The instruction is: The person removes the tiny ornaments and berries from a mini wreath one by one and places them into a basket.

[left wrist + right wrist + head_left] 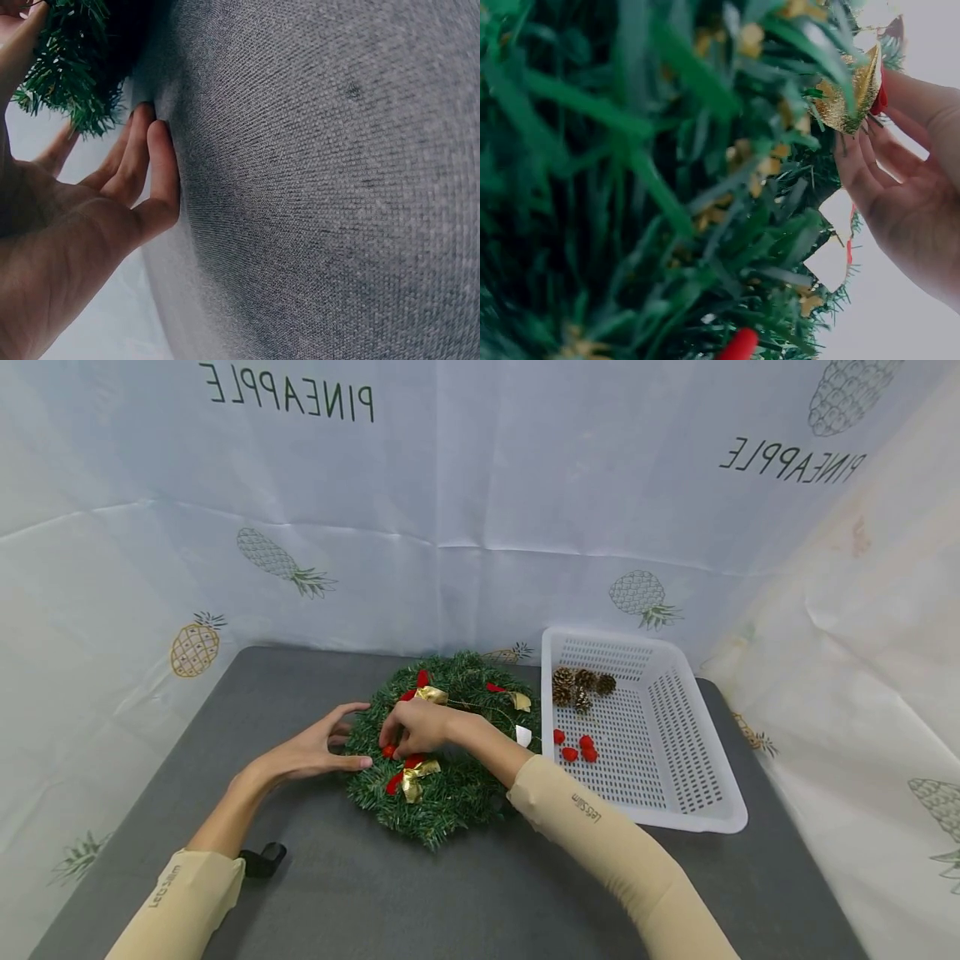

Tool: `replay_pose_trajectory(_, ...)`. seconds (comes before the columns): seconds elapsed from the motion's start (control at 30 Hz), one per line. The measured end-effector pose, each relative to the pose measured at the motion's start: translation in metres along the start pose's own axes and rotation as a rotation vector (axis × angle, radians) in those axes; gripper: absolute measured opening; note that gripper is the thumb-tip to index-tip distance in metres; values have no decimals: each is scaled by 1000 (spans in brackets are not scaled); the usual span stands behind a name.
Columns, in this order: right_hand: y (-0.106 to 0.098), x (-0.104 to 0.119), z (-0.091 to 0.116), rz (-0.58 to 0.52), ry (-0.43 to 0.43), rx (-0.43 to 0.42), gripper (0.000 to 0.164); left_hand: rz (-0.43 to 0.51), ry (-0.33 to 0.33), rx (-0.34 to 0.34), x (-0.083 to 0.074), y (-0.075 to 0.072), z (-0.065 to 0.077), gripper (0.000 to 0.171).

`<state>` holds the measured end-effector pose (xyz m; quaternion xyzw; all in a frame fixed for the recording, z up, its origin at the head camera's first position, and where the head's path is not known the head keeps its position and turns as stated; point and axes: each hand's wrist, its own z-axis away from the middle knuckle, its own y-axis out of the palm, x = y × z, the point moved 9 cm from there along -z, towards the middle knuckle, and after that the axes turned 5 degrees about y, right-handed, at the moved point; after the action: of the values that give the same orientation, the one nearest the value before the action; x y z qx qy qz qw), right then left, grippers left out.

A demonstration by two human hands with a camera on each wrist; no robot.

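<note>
A green wreath (457, 810) lies on the grey table, trimmed with red and gold bows (414, 778). My right hand (422, 727) reaches over its left part and pinches a small red ball (388, 751) against the greenery. In the right wrist view, greenery (630, 187) fills most of the picture and a gold bow (851, 94) partly covers the fingertips. At the wreath's left edge is my left hand (311, 753), thumb and fingers spread apart. The left wrist view shows some of its fingers (161, 169) touching the grey cloth beside the wreath (75, 67).
To the right of the wreath stands a white plastic basket (701, 760). It holds several pine cones (583, 679) and several red balls (587, 753). A black strap (264, 860) shows by the left wrist. Behind the table hangs a pineapple-print curtain (480, 468).
</note>
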<state>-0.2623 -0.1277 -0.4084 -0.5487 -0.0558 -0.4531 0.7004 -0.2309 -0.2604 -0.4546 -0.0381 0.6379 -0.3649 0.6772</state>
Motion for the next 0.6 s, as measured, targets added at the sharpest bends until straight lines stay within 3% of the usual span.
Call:
replay_pose_trajectory(0.27,-3,4,5,19,-38,0,29,-7,0,-3,1,1,-1,100)
replay_pose_trajectory(0.6,-38,0,36,-23,-101,-98,30,-21,-1,-8,1,0,-2,100)
